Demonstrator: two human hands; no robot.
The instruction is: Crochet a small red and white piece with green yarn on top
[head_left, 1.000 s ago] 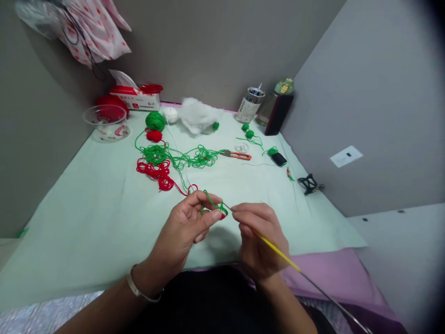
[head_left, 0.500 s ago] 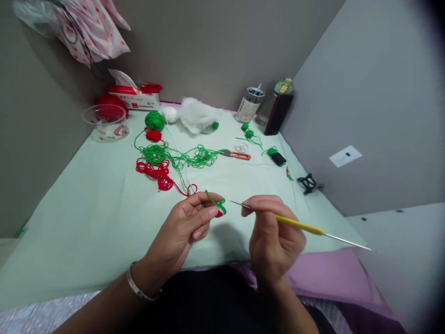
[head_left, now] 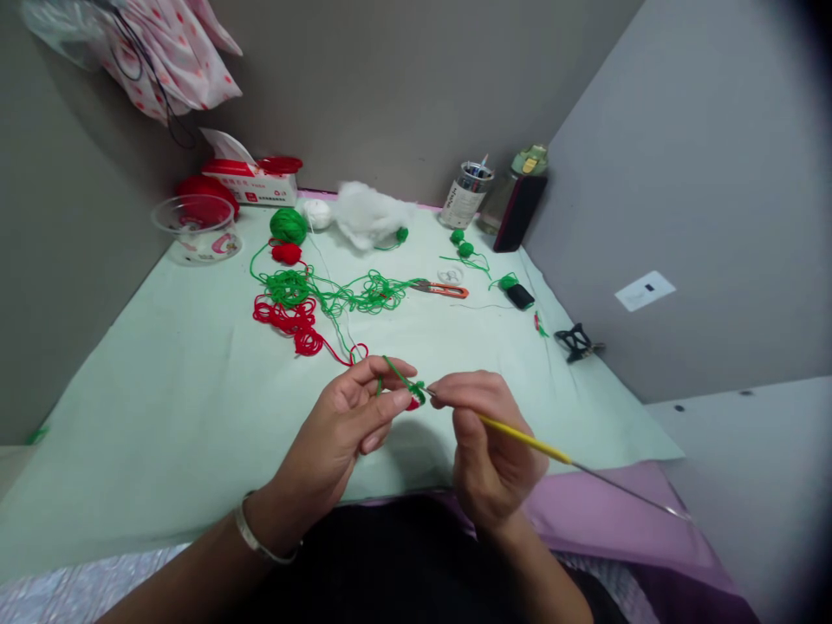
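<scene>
The small curved crocheted piece (head_left: 416, 399) of green, white and red yarn is raised over the near middle part of the table (head_left: 227, 407), pinched at its left side between the fingers of the left hand (head_left: 344, 412). Its green stitches lie at the top and right, with a pale band next to the red patch at the lower left; single stitches are too small to make out. A thin green yarn strand (head_left: 399, 372) slopes from the left forefinger down to the right, to the piece's upper edge. The slim metal crochet hook with a yellow grip (head_left: 526, 438) slants in the right hand (head_left: 497, 442), its far left end at the piece's right edge and its bare metal shaft reaching out to the near right.
</scene>
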